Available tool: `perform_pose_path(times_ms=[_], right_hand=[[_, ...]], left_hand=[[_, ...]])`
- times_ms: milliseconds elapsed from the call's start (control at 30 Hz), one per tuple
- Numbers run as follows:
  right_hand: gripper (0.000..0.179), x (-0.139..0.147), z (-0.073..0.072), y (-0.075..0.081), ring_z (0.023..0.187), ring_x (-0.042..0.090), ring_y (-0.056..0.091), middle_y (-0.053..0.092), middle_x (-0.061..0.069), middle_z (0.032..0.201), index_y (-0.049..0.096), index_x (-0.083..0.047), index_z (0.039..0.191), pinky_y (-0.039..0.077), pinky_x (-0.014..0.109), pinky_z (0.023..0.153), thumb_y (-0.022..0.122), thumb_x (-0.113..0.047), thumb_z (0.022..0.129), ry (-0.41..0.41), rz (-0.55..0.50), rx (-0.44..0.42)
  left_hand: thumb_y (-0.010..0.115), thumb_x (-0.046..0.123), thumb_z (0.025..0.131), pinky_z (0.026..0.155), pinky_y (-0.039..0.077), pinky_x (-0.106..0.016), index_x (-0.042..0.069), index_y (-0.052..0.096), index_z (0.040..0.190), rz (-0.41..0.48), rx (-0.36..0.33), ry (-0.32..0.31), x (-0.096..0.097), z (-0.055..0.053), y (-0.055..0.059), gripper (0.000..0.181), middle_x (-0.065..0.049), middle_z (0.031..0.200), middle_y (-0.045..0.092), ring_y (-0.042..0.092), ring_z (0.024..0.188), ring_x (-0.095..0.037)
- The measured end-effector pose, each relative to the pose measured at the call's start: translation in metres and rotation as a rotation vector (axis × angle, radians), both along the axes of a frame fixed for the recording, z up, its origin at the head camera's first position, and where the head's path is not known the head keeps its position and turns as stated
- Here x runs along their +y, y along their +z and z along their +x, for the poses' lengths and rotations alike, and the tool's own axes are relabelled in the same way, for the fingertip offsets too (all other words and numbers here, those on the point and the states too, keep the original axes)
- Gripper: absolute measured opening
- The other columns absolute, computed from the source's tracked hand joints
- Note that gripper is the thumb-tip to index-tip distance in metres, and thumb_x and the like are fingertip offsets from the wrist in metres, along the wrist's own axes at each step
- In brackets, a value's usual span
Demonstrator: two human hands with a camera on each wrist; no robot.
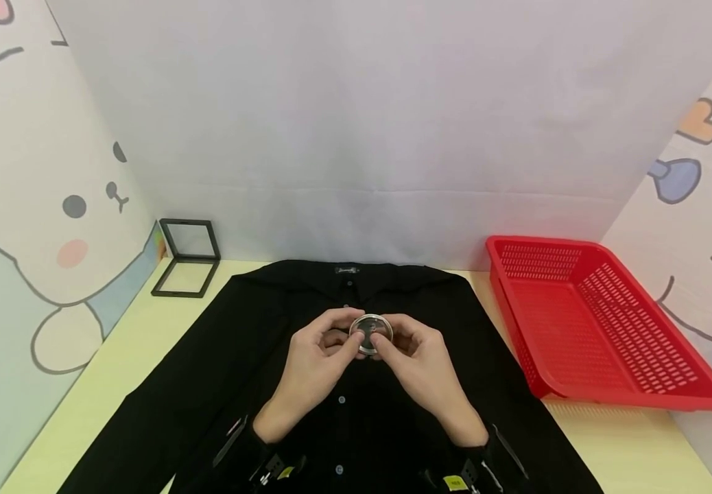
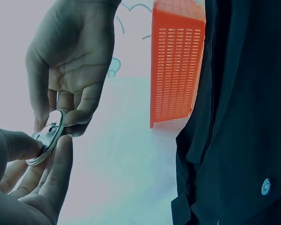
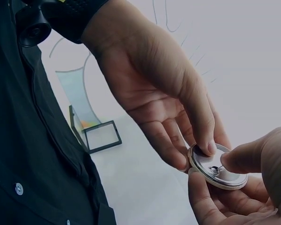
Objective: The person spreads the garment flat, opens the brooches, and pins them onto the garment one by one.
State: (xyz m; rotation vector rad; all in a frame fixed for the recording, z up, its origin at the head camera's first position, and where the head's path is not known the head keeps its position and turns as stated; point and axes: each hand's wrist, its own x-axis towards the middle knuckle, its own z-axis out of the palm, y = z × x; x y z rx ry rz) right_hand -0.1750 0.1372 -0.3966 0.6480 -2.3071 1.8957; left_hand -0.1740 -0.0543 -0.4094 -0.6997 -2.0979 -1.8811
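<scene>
Both hands meet over the middle of a black button-up shirt (image 1: 257, 329), which lies spread out with its collar at the far side. Between them is a round metal pin-back badge (image 1: 371, 326), its silvery back turned up. My left hand (image 1: 309, 363) pinches the badge's left side, thumb on top. On the other side my right hand (image 1: 424, 363) does likewise, fingers curled beneath. In the right wrist view a thin wire pin shows on the badge back (image 3: 203, 161), near the left thumb. The badge's front is hidden.
A red perforated plastic basket (image 1: 640, 400) stands at the right, beside the shirt's shoulder and sleeve. At the back left, a hinged black frame (image 1: 191, 259) with clear panels stands opened. A white curtain (image 1: 356, 137) hangs behind the pale yellow table (image 1: 103, 350).
</scene>
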Motion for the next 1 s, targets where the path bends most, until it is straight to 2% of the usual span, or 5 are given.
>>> perform_pose_path(times_ms=[200,500,733,1000], right_hand=[[0.019,-0.0008,-0.0002,0.0009,0.081,0.011,0.073,0.075,0.011,0.102,0.072,-0.006,0.117,0.064,0.037,0.074,0.07,-0.011,0.099,-0.014,0.015,-0.005],[0.019,-0.0008,0.0,0.0014,0.079,0.011,0.073,0.074,0.01,0.1,0.073,-0.006,0.117,0.064,0.031,0.073,0.071,-0.011,0.098,-0.014,0.028,0.01],[0.019,-0.0011,-0.0007,0.001,0.079,0.011,0.072,0.074,0.01,0.1,0.073,-0.006,0.116,0.064,0.035,0.073,0.071,-0.011,0.098,-0.014,0.035,0.013],[0.019,-0.0004,-0.0007,0.0,0.077,0.011,0.072,0.074,0.008,0.099,0.073,-0.007,0.117,0.063,0.031,0.072,0.072,-0.012,0.098,-0.023,0.053,0.014]], left_hand=[[0.067,0.001,0.098,0.069,0.065,-0.035,-0.002,0.064,0.128,-0.007,0.005,0.003,0.0002,0.0009,0.0008,0.029,-0.02,0.107,0.068,0.076,0.081,-0.02],[0.067,0.002,0.099,0.069,0.064,-0.04,0.0,0.065,0.127,-0.014,0.002,0.005,0.0012,0.0018,0.002,0.028,-0.018,0.105,0.069,0.076,0.079,-0.02],[0.068,0.003,0.099,0.068,0.065,-0.036,0.001,0.066,0.126,-0.024,0.009,0.011,0.001,0.0017,0.0018,0.028,-0.018,0.105,0.07,0.075,0.077,-0.02],[0.068,0.004,0.099,0.067,0.064,-0.032,0.001,0.066,0.126,-0.032,-0.003,0.014,0.0013,0.0028,0.0012,0.028,-0.017,0.104,0.07,0.075,0.075,-0.021]])
